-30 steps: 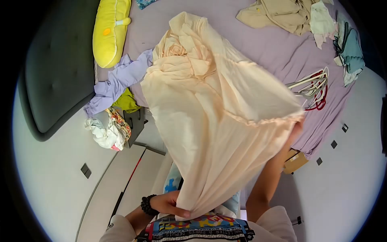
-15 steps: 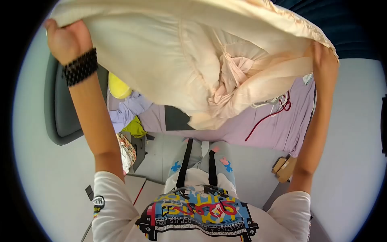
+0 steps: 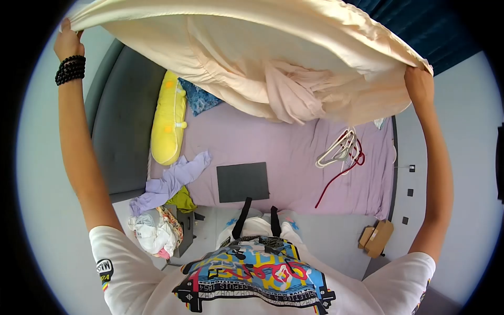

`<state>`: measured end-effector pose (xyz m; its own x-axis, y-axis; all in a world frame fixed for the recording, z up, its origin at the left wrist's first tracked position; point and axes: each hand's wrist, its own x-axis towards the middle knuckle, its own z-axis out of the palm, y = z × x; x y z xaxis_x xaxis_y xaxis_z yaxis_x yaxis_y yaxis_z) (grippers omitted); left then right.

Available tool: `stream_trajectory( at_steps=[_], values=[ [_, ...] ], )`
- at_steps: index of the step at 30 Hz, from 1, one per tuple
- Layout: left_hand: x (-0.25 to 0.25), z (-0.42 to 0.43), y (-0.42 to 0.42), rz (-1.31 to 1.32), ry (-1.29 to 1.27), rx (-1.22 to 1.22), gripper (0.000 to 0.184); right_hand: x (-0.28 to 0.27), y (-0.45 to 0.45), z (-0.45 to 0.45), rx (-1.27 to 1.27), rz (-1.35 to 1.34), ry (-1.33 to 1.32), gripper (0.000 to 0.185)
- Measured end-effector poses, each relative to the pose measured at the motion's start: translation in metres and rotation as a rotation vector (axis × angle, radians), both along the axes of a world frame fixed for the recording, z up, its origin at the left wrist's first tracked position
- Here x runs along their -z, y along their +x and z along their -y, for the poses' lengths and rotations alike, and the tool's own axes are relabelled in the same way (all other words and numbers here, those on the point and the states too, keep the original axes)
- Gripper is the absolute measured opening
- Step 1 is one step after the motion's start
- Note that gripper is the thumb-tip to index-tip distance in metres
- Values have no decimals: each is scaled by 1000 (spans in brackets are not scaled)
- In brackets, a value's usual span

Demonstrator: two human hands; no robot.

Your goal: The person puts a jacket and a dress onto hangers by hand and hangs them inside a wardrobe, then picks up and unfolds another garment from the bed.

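A wide cream cloth (image 3: 236, 58) is stretched up between my raised hands, its lower part sagging over the far side of the bed. One edge looks gathered, and a pinkish fold (image 3: 294, 94) bunches in its middle; its exact kind is unclear. At the upper left, my left hand (image 3: 69, 43), with black beads on the wrist, is closed on one corner. My right hand (image 3: 420, 86) grips the opposite edge at the upper right. Below the cloth lies the bed with its lilac sheet (image 3: 294, 152). The top of the cloth runs out of view.
White hangers (image 3: 336, 149) and a red hanger (image 3: 341, 173) lie on the bed, beside a dark grey square (image 3: 243, 182). A yellow pillow (image 3: 168, 121), blue pillow (image 3: 199, 98) and lavender garment (image 3: 178, 176) lie near the headboard (image 3: 123, 121). Clothes (image 3: 155, 231) hang by a nightstand; cardboard (image 3: 378, 239) stands right.
My hands have spread farther apart and the cloth has billowed up and away, flattening out. More of the bed, the pillows and the hangers now shows beneath it.
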<state>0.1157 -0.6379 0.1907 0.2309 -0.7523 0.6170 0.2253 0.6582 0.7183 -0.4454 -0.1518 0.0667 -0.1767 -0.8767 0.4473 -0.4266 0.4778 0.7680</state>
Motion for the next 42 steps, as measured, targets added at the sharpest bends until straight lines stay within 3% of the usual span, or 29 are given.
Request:
stream_trajectory(
  at_steps=[4, 7, 8, 9, 10, 11, 13, 14, 15, 16, 18, 20, 23, 24, 25, 26, 27, 30, 31, 32, 33, 35, 36, 37, 38, 39, 40, 41, 42],
  values=[
    [0, 28, 43, 220, 112, 20, 37, -30, 8, -1, -39, -74, 52, 13],
    [40, 44, 112, 160, 256, 82, 38, -32, 39, -15, -229, 46, 26, 15],
    [64, 45, 142, 113, 329, 144, 37, -25, 57, -26, -438, 138, -28, 17],
    [93, 29, 164, 122, 388, 162, 39, -3, 66, -45, -365, 255, -3, 20],
    [126, 13, 189, 128, 483, 252, 41, 23, 83, -62, -335, 345, -19, 24],
    [162, -13, 204, 89, 587, 253, 43, 46, 102, -78, -504, 555, 26, 26],
    [235, -76, 225, 55, 786, 226, 47, 76, 187, -89, -331, 1602, -323, 20],
    [272, -107, 235, 28, 948, 229, 49, 135, 187, -118, -419, 1271, 82, 21],
    [307, -141, 236, -32, 1108, 338, 52, 161, 220, -120, -521, 1379, 54, 18],
    [381, -137, 298, 387, 1108, 343, 55, 213, 234, -139, -691, 1170, 247, 18],
    [512, -169, 340, 523, 1248, 19, 48, 291, 279, -150, -658, 1256, 306, 18],
    [599, -220, 354, 481, 1358, 47, 44, 364, 316, -157, -571, 1457, 344, 19],
    [710, -268, 369, 724, 1438, -217, 41, 442, 362, -150, -304, 1778, 427, 15],
    [749, -269, 389, 853, 1677, -194, 39, 471, 377, -149, -271, 1808, 423, 14],
    [760, -275, 388, 1643, 1486, 1, 38, 496, 392, -149, -237, 1837, 419, 12],
    [770, -281, 386, 2387, 1023, 51, 38, 526, 409, -152, -227, 1855, 426, 12],
    [783, -278, 375, 2403, 1020, 68, 38, 557, 431, -156, -200, 1906, 434, 13],
    [811, -267, 346, 2090, 1342, -764, 37, 565, 483, -131, 0, 2182, 489, 9],
    [820, -262, 331, 1917, 1401, -1039, 37, 564, 504, -121, -62, 2232, 425, 10],
    [794, -254, 281, 1981, 1406, -805, 41, 561, 524, -112, -122, 2280, 358, 12],
    [758, -246, 220, 2013, 1399, -567, 46, 554, 533, -103, -109, 2369, 480, 11],
    [831, -246, 174, 1791, 749, -308, 39, 553, 536, -90, -97, 2462, 605, 11],
    [823, -247, 104, 1517, 681, -70, 35, 567, 531, -76, -155, 2508, 532, 10],
    [839, -243, 52, 1603, 524, 23, 38, 584, 524, -62, -213, 2551, 457, 9],
    [837, -244, -9, 1534, 323, 131, 38, 614, 514, -48, -175, 2279, 329, 10],
    [813, -246, -68, 1408, 174, 294, 36, 638, 482, -23, -344, 2176, -166, 18],
    [794, -246, -119, 1486, 66, 324, 32, 637, 431, 11, 57, 2302, 23, 28],
    [796, -244, -159, 1448, 122, 430, 31, 639, 393, 51, -30, 2083, -233, 36],
    [833, -233, -187, 1455, -44, 561, 41, 638, 359, 84, -62, 1995, -234, 40]
  ],
)
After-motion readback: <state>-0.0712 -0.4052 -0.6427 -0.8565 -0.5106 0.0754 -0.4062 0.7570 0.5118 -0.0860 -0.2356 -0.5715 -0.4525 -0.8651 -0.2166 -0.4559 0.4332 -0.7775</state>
